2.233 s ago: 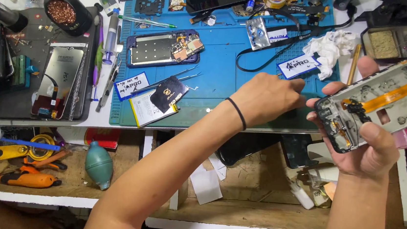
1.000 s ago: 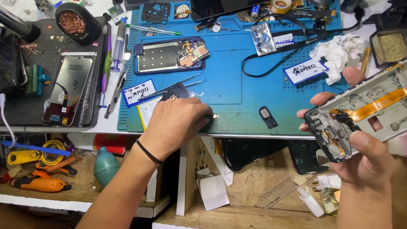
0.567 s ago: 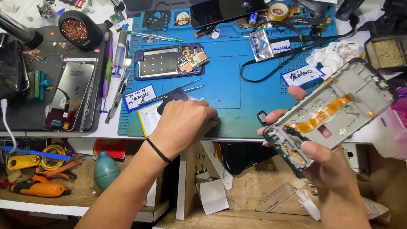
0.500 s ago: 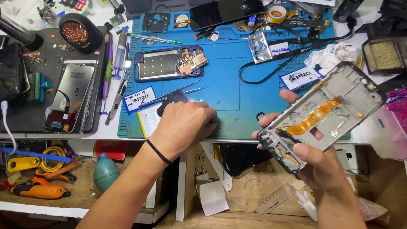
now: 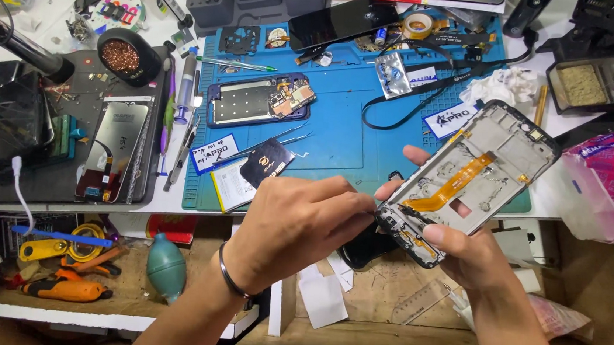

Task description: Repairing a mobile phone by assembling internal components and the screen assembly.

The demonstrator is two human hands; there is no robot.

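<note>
- A black pot of copper-coloured wool (image 5: 121, 56) stands far left on the tabletop (image 5: 55, 6), beside a dark mat with a phone screen panel (image 5: 113, 149) lying on it
- On the blue mat (image 5: 340, 131) lies an opened phone (image 5: 260, 100) with its circuit board showing, and nearer the edge a small black card (image 5: 267, 166)
- The left hand (image 5: 295, 227), a black band at its wrist, hovers over the front edge of the tabletop; its fingers are pinched together at the lower end of the phone frame (image 5: 469, 181), though what they pinch is too small to tell
- The right hand (image 5: 463, 253) is clamped on that frame from below, holding it tilted above the mat's right edge, orange ribbon cable facing up
- A pink patterned packet (image 5: 610, 180) sits far right
</note>
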